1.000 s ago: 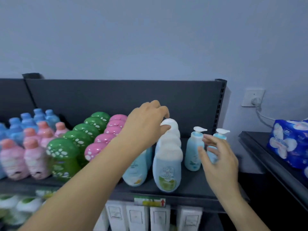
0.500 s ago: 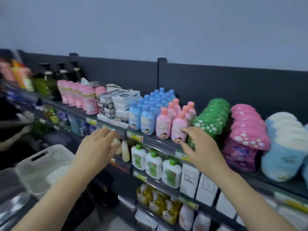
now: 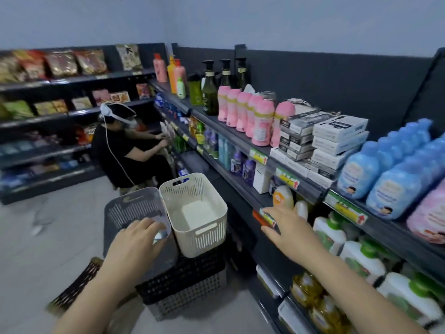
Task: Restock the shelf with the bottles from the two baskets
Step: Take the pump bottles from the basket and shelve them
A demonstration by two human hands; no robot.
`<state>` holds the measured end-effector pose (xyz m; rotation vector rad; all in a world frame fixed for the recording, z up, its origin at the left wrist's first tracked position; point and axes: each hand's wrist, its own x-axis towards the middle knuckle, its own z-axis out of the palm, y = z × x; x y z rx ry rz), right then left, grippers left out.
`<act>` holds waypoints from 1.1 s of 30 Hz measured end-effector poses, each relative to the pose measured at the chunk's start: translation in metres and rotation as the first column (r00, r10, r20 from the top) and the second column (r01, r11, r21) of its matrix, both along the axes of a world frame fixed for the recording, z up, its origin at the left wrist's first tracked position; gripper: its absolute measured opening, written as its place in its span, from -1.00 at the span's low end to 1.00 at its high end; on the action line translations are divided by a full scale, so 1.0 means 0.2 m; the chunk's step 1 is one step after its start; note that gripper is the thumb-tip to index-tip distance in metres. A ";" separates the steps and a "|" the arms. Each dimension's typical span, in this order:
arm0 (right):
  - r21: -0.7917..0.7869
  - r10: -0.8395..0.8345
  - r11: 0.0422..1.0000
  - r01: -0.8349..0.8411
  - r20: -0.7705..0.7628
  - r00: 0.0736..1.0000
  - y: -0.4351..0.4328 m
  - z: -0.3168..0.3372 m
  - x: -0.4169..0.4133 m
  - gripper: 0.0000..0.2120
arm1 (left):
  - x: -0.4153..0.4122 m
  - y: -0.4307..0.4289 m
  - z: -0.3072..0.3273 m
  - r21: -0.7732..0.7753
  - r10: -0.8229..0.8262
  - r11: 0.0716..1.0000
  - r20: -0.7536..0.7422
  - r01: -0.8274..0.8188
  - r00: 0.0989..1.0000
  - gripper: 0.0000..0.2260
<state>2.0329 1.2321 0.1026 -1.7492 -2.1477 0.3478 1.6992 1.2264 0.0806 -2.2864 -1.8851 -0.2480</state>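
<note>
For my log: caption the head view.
Left hand over the grey basket, right hand open beside the shelf, white basket alongside.

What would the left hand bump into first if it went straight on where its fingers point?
Most likely the grey basket: the left hand points down into it, toward a small shiny thing just ahead of it. Depth is unclear, so that thing or the basket's wall could come first.

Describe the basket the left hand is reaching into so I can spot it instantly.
On the floor beside the dark shelving, two baskets sit side by side on stacked crates. It is the grey basket, the one farther from the shelves, where the left hand reaches in. Its neighbour, the cream basket, is lighter and sits nearer the shelves.
</note>
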 end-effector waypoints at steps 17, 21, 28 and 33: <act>-0.203 0.473 0.863 -0.463 -0.004 0.881 1.30 -0.35 -0.78 -0.55 | -0.51 0.56 -0.27 -0.201 0.446 0.880 0.042 -0.430 0.894 -0.80; -0.261 0.561 0.800 -0.541 0.002 0.828 1.41 -0.45 -1.05 -0.54 | -0.66 0.59 -0.32 -0.252 0.533 0.829 0.081 -0.500 0.842 -0.78; -0.357 0.585 0.758 -0.545 0.005 0.811 1.57 -0.67 -1.50 -0.52 | -1.05 0.78 -0.56 -0.316 0.481 0.844 0.086 -0.434 0.873 -0.80; -0.450 0.583 0.740 -0.500 0.059 0.811 1.66 -0.91 -1.78 -0.53 | -1.32 0.94 -0.77 -0.335 0.299 0.909 0.115 -0.247 0.947 -0.81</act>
